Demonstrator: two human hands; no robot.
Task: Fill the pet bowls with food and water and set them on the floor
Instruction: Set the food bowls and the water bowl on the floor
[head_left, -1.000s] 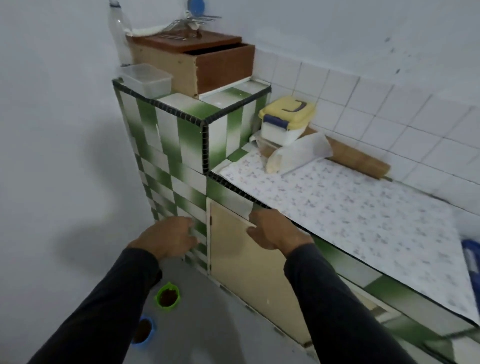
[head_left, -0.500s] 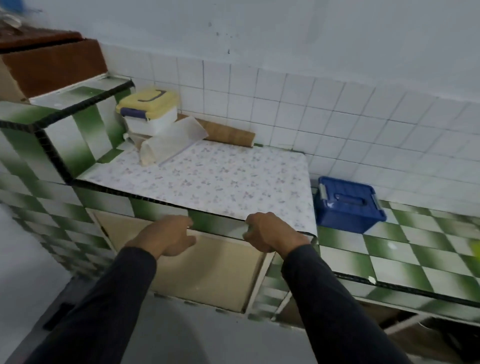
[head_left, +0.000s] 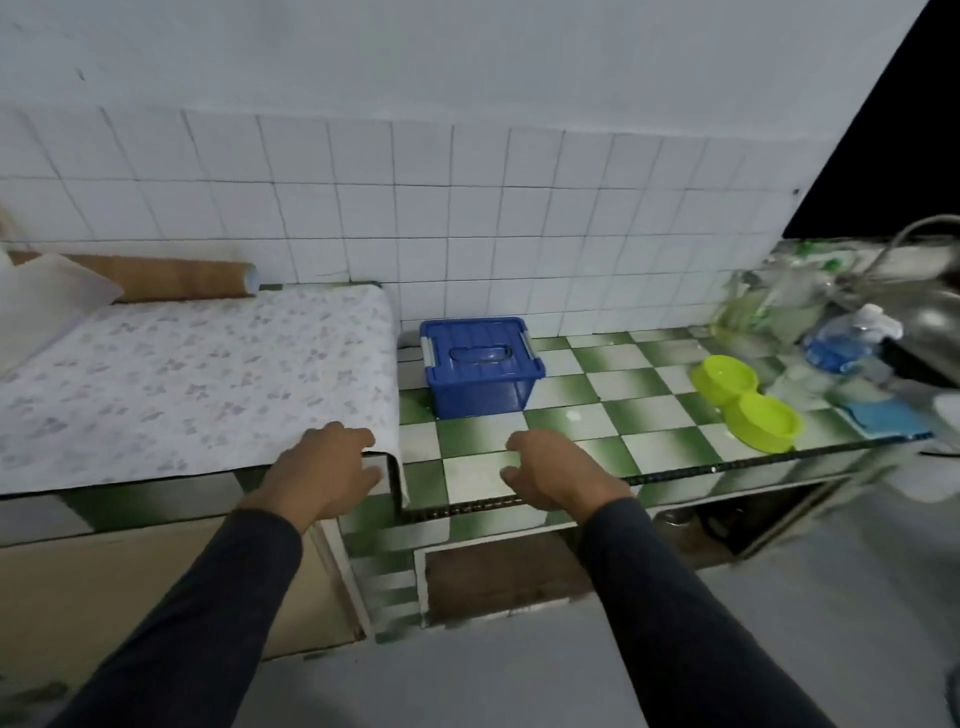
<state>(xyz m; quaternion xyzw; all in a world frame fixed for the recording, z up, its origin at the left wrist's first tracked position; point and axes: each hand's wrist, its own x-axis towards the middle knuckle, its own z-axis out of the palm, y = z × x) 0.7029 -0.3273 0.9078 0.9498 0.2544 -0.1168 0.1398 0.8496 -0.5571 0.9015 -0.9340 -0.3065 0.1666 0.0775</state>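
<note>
A lime-green double pet bowl (head_left: 746, 401) lies on the green-and-white tiled counter (head_left: 613, 410) at the right, both cups looking empty. A plastic water bottle (head_left: 844, 340) with a blue label lies on its side behind it, near the sink. A blue lidded storage box (head_left: 480, 366) stands against the wall tiles at the middle. My left hand (head_left: 324, 470) hovers over the counter's front edge by the corner of the flowered mat, fingers loosely curled, holding nothing. My right hand (head_left: 553, 475) hangs the same way over the front edge, well left of the bowl.
A flowered mat (head_left: 192, 384) covers the raised left counter, with a brown roll (head_left: 176, 280) along the wall behind it. A metal sink (head_left: 930, 312) and tap sit far right, with a blue cloth (head_left: 888, 418) near the edge. Cabinet openings lie under the counter.
My view has swung right from the left corner and the floor bowls to the tiled counter. The blue box, the green double bowl and the sink came into view. Both hands stay empty.
</note>
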